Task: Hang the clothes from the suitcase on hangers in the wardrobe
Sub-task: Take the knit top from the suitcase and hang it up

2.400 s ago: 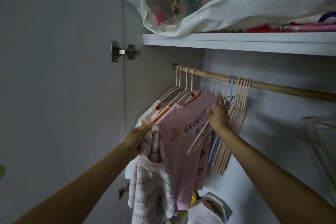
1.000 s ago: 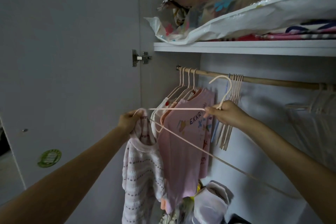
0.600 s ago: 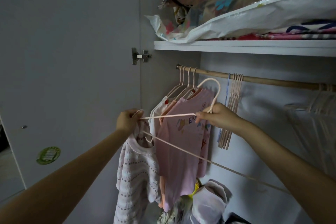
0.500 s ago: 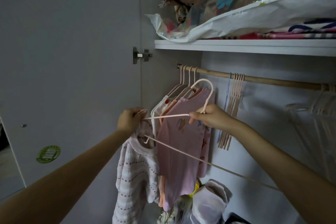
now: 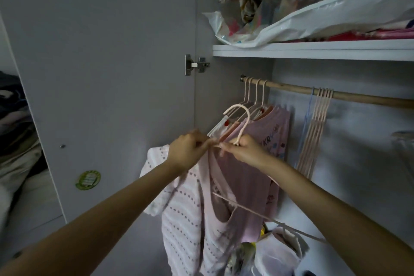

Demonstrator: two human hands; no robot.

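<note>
My left hand (image 5: 187, 150) grips the neck of a white knitted top with rows of dots (image 5: 179, 215), which hangs down below it. My right hand (image 5: 243, 151) pinches a pale pink hanger (image 5: 240, 119) at the base of its hook, right beside the left hand. One arm of the hanger runs inside the top's neck; its lower bar slants down to the right. Behind my hands, pink and white shirts (image 5: 264, 152) hang on hangers at the left end of the wooden rail (image 5: 358, 97).
A bunch of bare pink hangers (image 5: 313, 139) hangs further right on the rail. The shelf (image 5: 313, 49) above holds bagged bedding. The open wardrobe door (image 5: 100, 74) stands on the left. White bags (image 5: 277, 253) lie on the wardrobe floor.
My right hand took a hanger off the rail and brought it left to the knitted top. Both hands now meet, and the hanger's arm has gone into the top's neck.
</note>
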